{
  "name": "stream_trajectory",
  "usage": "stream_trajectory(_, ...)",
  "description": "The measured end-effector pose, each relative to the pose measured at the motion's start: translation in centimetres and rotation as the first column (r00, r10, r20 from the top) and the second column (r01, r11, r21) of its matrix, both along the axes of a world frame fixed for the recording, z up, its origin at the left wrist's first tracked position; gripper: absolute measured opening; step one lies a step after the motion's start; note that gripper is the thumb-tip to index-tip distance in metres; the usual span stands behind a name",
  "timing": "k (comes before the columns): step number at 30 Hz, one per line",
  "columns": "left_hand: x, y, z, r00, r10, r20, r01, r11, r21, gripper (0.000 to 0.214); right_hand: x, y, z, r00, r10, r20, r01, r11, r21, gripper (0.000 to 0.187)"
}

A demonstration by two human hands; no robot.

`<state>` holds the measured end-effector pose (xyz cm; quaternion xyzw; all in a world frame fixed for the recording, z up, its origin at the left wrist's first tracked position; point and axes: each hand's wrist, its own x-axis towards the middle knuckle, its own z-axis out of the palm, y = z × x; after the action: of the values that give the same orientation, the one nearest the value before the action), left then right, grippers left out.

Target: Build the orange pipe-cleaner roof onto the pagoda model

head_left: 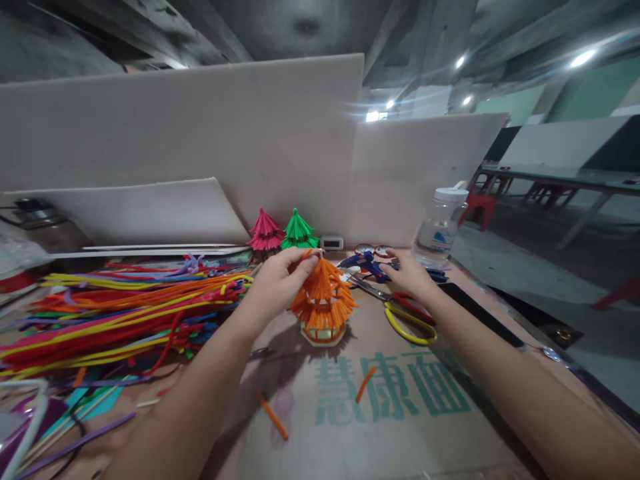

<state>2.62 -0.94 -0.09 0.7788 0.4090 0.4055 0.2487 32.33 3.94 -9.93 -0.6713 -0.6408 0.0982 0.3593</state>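
My left hand (pixel 283 279) is closed in a pinch at the tip of a tiered orange pagoda (pixel 325 303) made of short pipe-cleaner pieces. A bit of orange pipe cleaner (pixel 307 253) shows between its thumb and fingers. The pagoda stands upright on a pale, many-sided base. On the right, my right hand (pixel 406 275) has its fingers closed at the handle of a blue glue gun (pixel 367 265) lying on the table; part of the grip is hidden. Just below that hand lie scissors (pixel 410 327) with red and yellow handles.
Many coloured pipe cleaners (pixel 125 313) are heaped at left. Behind the orange piece stand a pink pagoda (pixel 265 232) and a green one (pixel 299 230), beside a small display (pixel 331 243). A clear bottle (pixel 440 227) stands back right. Loose orange pieces (pixel 273 417) lie in front.
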Motion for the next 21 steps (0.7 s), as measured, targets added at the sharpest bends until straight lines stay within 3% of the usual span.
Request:
stream_trajectory(4, 0.2, 0.1, -0.4, 0.999, -0.039, 0.033, 0.039, 0.999, 0.006, 0.033, -0.3, 1.9, -1.0, 0.998, 0.046, 0.047, -0.04, 0.993, -0.109, 0.042)
stream_trajectory(10, -0.2, -0.5, 0.3, 1.0, -0.018, 0.013, 0.018, 0.999, 0.04, 0.027, -1.0, 3.4, -2.3, 0.992, 0.119, 0.047, -0.106, 0.969, -0.222, 0.032)
stream_trajectory(16, -0.6, 0.1, 0.1, 1.0, -0.014, 0.02, 0.014, 1.0, 0.018, 0.027, -1.4, 3.2, -2.3, 0.996, 0.074, -0.051, -0.081, 0.983, -0.165, 0.031)
stream_trajectory(21, -1.2, 0.5, 0.3, 0.999, -0.039, -0.014, 0.04, 0.996, 0.083, 0.026, -1.7, 0.5, -0.2, 0.974, 0.059, -0.22, -0.07, 0.997, -0.041, 0.028)
